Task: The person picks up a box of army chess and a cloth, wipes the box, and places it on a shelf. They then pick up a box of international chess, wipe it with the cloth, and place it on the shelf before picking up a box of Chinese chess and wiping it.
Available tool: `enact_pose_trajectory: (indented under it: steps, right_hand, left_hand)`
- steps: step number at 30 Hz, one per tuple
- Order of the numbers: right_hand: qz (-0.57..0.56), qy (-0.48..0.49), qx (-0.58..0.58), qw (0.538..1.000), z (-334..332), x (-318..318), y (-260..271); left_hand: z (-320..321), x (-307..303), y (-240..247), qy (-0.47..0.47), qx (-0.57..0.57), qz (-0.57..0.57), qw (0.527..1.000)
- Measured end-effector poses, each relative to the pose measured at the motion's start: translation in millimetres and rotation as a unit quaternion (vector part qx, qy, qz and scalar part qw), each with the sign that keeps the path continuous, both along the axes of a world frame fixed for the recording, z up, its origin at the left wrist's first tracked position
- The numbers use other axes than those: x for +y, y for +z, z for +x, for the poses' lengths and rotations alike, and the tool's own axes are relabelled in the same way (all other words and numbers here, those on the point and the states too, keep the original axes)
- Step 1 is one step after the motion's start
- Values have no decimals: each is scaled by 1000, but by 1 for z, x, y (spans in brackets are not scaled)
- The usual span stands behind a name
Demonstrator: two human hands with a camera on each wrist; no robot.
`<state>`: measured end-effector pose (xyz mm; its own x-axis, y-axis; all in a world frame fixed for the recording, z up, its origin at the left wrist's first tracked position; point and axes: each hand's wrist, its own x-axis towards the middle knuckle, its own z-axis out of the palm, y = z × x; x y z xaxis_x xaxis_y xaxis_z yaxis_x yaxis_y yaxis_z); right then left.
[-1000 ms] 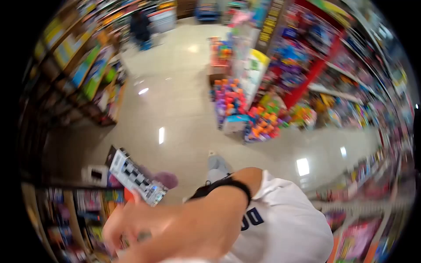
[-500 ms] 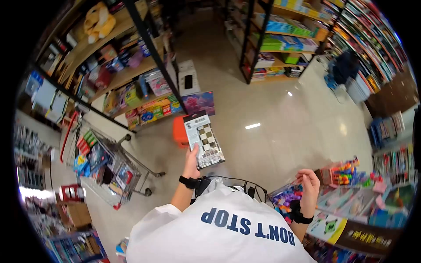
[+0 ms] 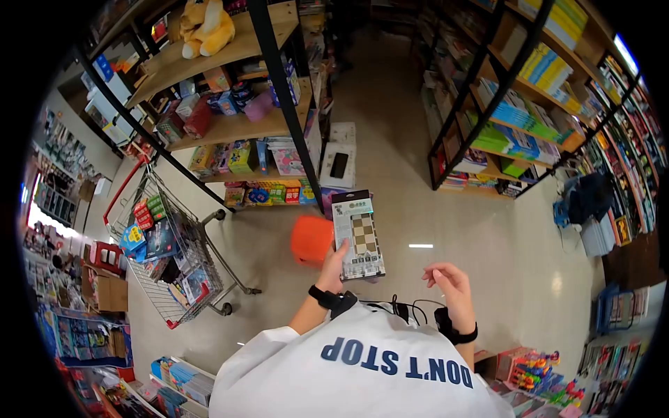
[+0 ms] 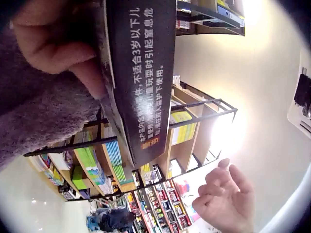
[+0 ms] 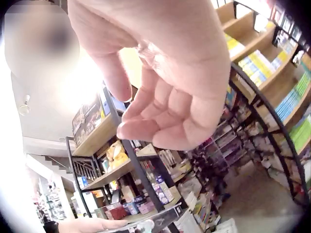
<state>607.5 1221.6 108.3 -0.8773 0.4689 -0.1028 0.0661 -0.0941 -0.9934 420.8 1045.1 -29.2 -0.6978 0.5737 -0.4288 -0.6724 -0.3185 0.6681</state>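
Observation:
My left hand (image 3: 332,270) grips a flat game box (image 3: 359,254) by its left edge, holding it upright in front of my shirt. The box has a dark top and a checkered board pictured on its face. In the left wrist view, its black side (image 4: 146,63) with white lettering fills the top middle, and a fuzzy purple thing (image 4: 43,121) lies under the hand. My right hand (image 3: 453,292) hovers to the right of the box, apart from it. Its fingers hang loosely curled with nothing in them, as the right wrist view also shows.
An orange stool (image 3: 311,240) stands just left of the box. Further left is a shopping cart (image 3: 178,254) loaded with boxes. Bookshelves (image 3: 516,104) flank an aisle ahead, with a plush toy (image 3: 208,31) on the left one. A person (image 3: 587,198) is low down at the right.
The view has swung toward the left shelves and cart. My arms, crossing in front at first, are now apart, with the box held upright at the middle. The right hand stays free.

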Motion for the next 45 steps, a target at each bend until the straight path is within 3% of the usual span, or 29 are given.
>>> enact_pose_trajectory:
  steps: [2, 7, 9, 11, 12, 13, 15, 16, 19, 20, 21, 23, 25, 27, 29, 33, 35, 42, 45]
  right_hand:
    - [-59, 38, 14, 997, -43, 28, -16]
    - [-134, 69, -77, 986, -195, 101, -77]
    - [-100, 88, -85, 987, -269, 127, -134]
    - [-101, 97, -146, 979, -346, 150, -211]
    - [-105, 116, -203, 966, -375, 159, -251]
    - [-108, 135, -255, 951, -412, 170, -287]
    - [-14, 160, -380, 911, -475, 182, -355]
    - [66, 201, -313, 926, -497, 192, -431]
    - [214, 137, -370, 893, -547, 178, -419]
    - [211, 169, -377, 886, -567, 179, -433]
    - [223, 154, -355, 895, -583, 174, -467]
    - [341, 159, -371, 849, -617, 155, -537]
    - [231, 145, -424, 864, -641, 146, -492]
    - [181, 109, -467, 858, -663, 133, -514]
    - [152, 79, -519, 838, -683, 123, -534]
    - [117, 14, -583, 804, -704, 101, -571]
    - [108, 7, -604, 789, -704, 92, -569]
    - [198, -101, -604, 765, -726, 86, -581]
    - [207, -147, -543, 801, -726, 93, -588]
  left_hand:
    - [-19, 7, 6, 17, -10, 0, 1000]
    - [-53, 18, -10, 120, -70, 15, 990]
    - [-64, 27, -26, 182, -92, 29, 979]
    - [-76, 38, -48, 234, -90, -34, 967]
    - [-81, 42, -63, 245, -99, -9, 964]
    - [-91, 60, -40, 285, -125, -47, 949]
    - [-110, 86, -42, 361, -124, -54, 923]
    - [-112, 92, -47, 379, -129, -81, 913]
    - [-127, 114, -52, 416, -191, -132, 880]
    - [-128, 117, -59, 414, -193, -141, 878]
    - [-127, 123, -68, 411, -200, -148, 877]
    - [-136, 138, -65, 411, -203, -162, 874]
    - [-129, 139, -78, 393, -248, -214, 859]
    - [-122, 139, -92, 391, -283, -239, 842]
    - [-100, 127, -113, 344, -245, -283, 861]
    - [-135, 151, -105, 356, -316, -370, 798]
    - [-137, 153, -109, 327, -337, -423, 775]
    - [-131, 154, -137, 320, -347, -402, 784]
    - [-138, 159, -138, 320, -349, -405, 782]
